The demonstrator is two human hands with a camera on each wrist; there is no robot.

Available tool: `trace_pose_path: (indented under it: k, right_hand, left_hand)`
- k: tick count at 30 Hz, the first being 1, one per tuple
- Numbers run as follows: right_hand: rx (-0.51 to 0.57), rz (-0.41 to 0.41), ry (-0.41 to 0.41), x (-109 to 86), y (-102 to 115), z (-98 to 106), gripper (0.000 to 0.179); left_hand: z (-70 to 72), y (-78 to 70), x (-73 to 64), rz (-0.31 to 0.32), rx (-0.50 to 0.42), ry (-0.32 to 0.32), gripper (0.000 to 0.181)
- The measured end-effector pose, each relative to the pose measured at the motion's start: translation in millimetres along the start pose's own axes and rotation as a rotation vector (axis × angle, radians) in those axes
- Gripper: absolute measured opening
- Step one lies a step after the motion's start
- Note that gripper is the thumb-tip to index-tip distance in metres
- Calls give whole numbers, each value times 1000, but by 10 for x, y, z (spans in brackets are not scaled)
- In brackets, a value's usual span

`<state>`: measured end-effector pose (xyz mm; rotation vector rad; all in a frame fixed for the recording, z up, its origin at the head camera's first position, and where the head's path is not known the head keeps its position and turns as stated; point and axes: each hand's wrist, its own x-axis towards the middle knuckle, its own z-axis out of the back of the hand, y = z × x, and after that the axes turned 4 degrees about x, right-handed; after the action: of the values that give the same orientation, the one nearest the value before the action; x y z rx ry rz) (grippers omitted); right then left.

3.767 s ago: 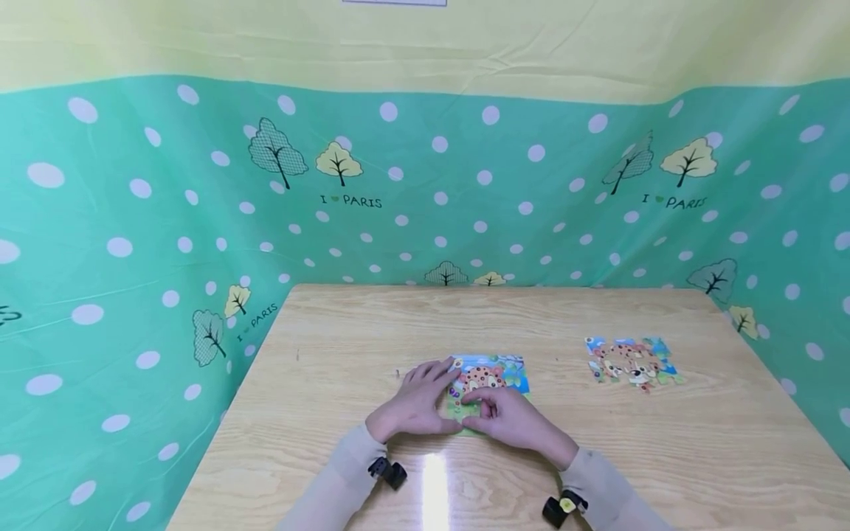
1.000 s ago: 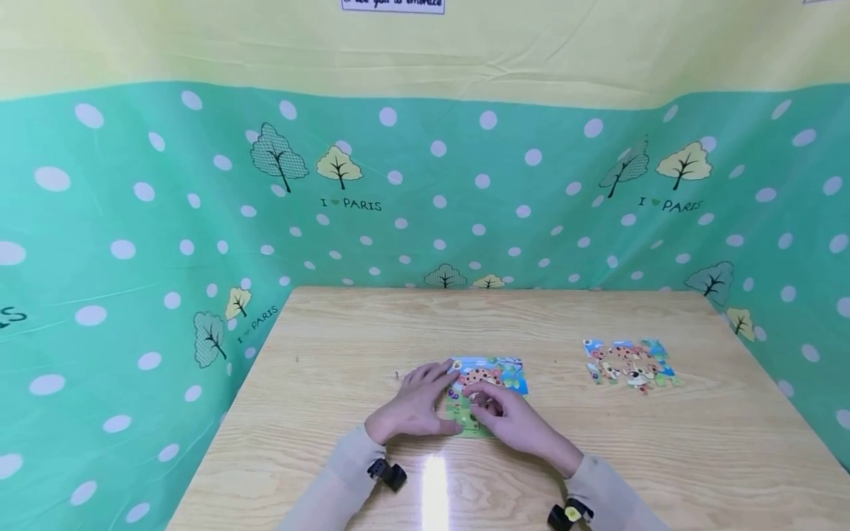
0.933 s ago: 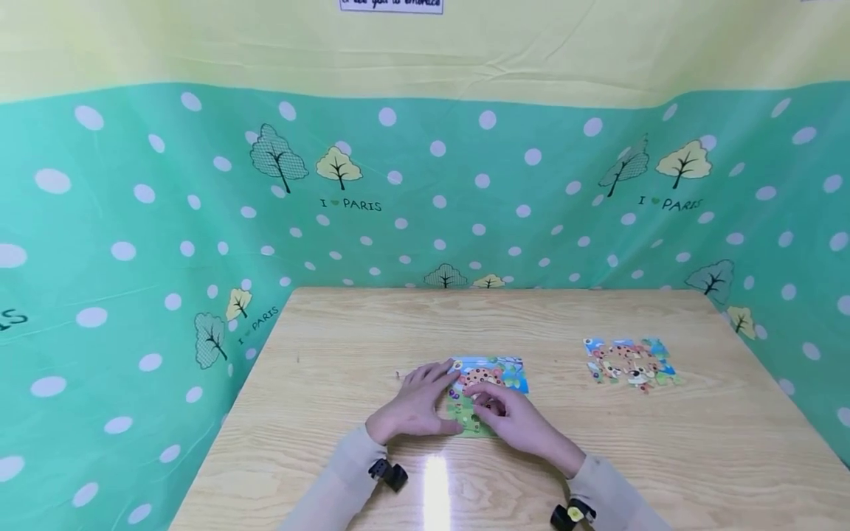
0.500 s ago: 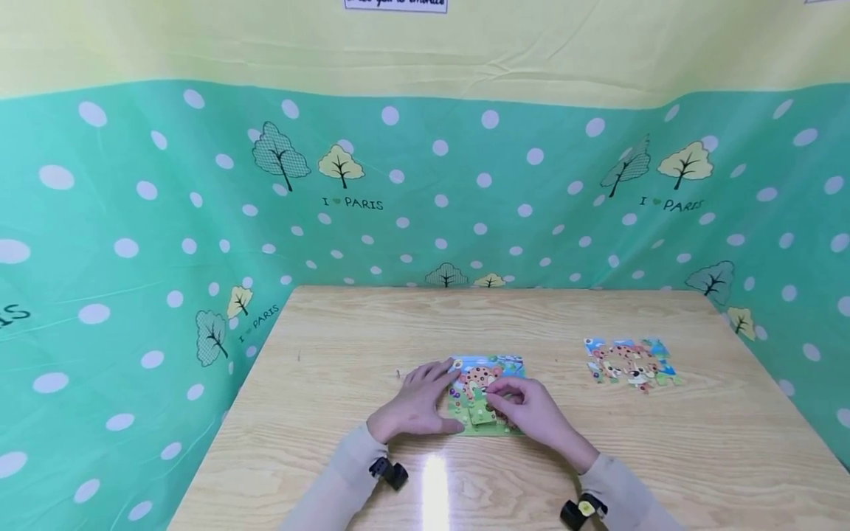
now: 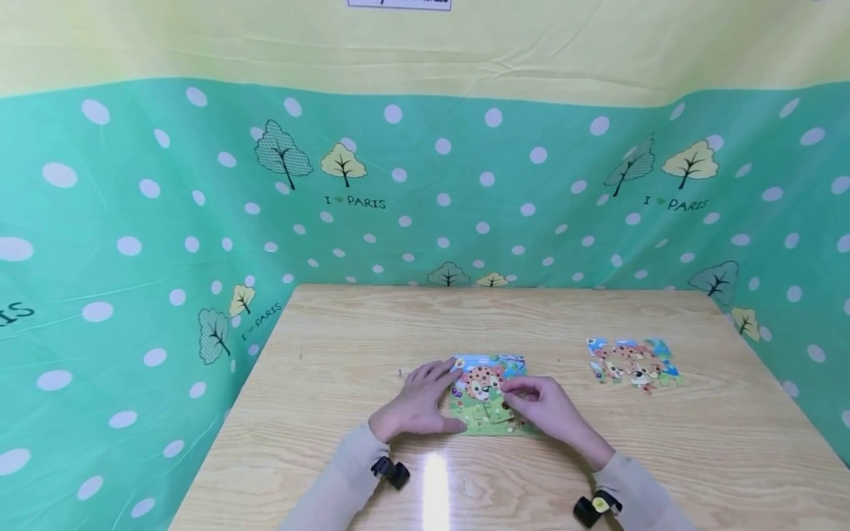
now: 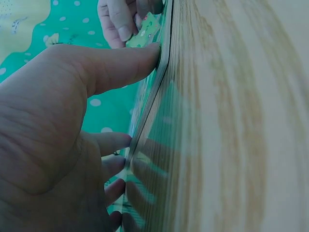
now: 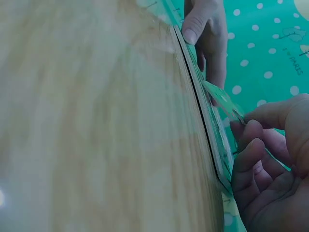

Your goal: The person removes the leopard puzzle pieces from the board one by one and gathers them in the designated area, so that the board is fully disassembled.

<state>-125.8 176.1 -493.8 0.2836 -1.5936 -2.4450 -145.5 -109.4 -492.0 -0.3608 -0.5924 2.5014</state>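
Note:
A jigsaw board (image 5: 470, 427) with a spotted cartoon animal lies flat on the table. My left hand (image 5: 420, 398) rests along its left side, fingers spread, with the thumb at the near left corner. Between thumb and index finger, my right hand (image 5: 541, 405) pinches a green puzzle piece (image 5: 498, 408). The piece is tilted above the board's lower middle in the right wrist view, and the right hand covers part of the board's right side. In the left wrist view the same piece (image 6: 146, 31) shows beyond the left thumb.
A group of loose puzzle pieces (image 5: 639, 375) with a similar spotted animal lies to the right on the wooden table (image 5: 358, 324). A green dotted cloth (image 5: 372, 243) hangs behind and beside the table. Each wrist wears a small black camera.
My right hand has moved right across the board, taking the green puzzle piece with it and uncovering more of the animal's face. My left hand stays in the same place.

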Motion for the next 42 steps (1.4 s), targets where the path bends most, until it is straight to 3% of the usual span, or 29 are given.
trace_pose_path:
  k: [6,15,25,42]
  right_hand:
    - [-93,-8,42,-4,-33,56,26]
    - [-156,-5,12,-20,-40,147,21]
    - [-143,-25,-3,-60,-115,277,23]
    - [-148,-5,-55,-88,-220,509,25]
  left_hand:
    - [-8,8,-14,6,4,1,104]
    - [-6,-5,-30,2,32,6,103]
    - [-33,-15,-26,3,45,17,93]
    - [-26,-11,3,16,57,14,91]
